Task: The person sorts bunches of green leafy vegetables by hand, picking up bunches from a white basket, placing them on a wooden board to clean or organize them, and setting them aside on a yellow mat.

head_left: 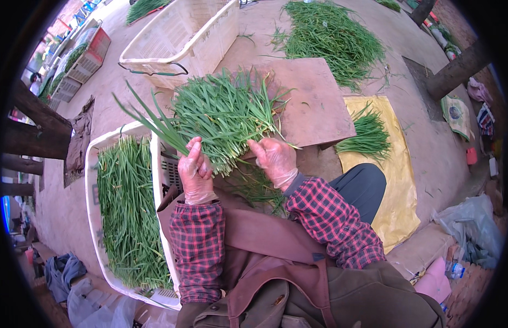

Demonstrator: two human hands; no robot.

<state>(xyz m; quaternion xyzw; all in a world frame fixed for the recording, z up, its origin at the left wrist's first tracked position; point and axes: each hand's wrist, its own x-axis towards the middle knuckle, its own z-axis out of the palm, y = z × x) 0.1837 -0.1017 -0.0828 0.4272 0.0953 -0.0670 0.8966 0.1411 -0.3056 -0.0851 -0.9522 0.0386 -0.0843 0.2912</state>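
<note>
My left hand (196, 175), in a thin clear glove, is closed round a small bunch of garlic chives (165, 128), whose long green leaves point up and to the left. Beside it, a loose pile of garlic chives (221, 112) lies on a low reddish-brown board (314, 104), pale stalk ends toward me. My right hand (275, 161), gloved too, has its fingers closed in a pinch at the right edge of those stalk ends. Whatever sits between its fingertips is too small or hidden to tell.
Left of my legs stands a white crate (94, 218) packed with chives. A larger pale crate (210, 49) is behind the board. More chives (336, 41) are heaped on the floor at the far right, and a small bunch (366, 134) lies on a yellow sheet (396, 191).
</note>
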